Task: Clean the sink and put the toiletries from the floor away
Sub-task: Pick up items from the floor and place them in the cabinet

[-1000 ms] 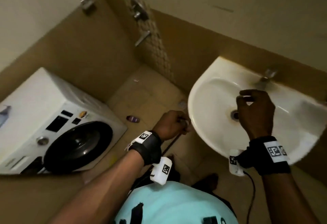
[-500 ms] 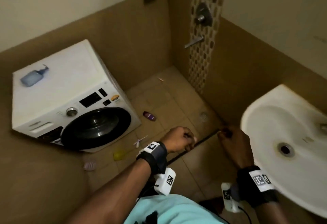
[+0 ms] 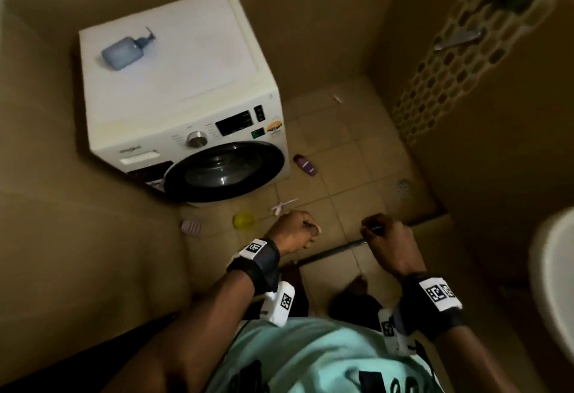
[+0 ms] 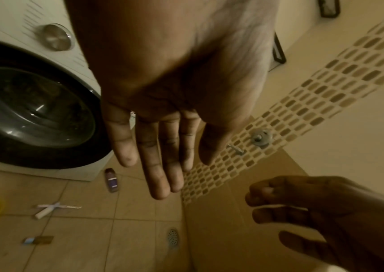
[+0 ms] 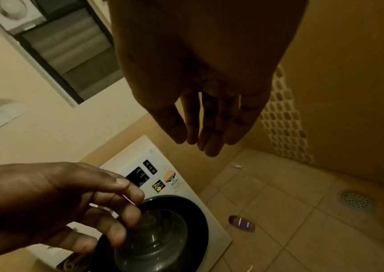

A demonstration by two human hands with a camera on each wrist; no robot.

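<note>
Toiletries lie on the tiled floor by the washing machine: a purple bottle (image 3: 306,165) (image 4: 111,179) (image 5: 242,223), a white toothbrush-like stick (image 3: 284,204) (image 4: 46,209), a yellow round thing (image 3: 244,220) and a pink soap dish (image 3: 192,227). The white sink (image 3: 556,284) shows only at the right edge. My left hand (image 3: 298,231) (image 4: 160,165) hangs above the floor with straight fingers and holds nothing. My right hand (image 3: 388,243) (image 5: 209,128) hovers beside it, fingers relaxed and empty. Both hands are well above the items.
A white washing machine (image 3: 174,91) stands at the left with a blue pump bottle (image 3: 124,50) lying on top. A floor drain (image 3: 403,187) sits near the right wall. A dark strip (image 3: 341,249) crosses the floor under my hands. A small wrapper (image 4: 38,240) lies on the tiles.
My right hand left the sink basin and came down beside the left hand. The view swung left from the sink to the floor and the washing machine.
</note>
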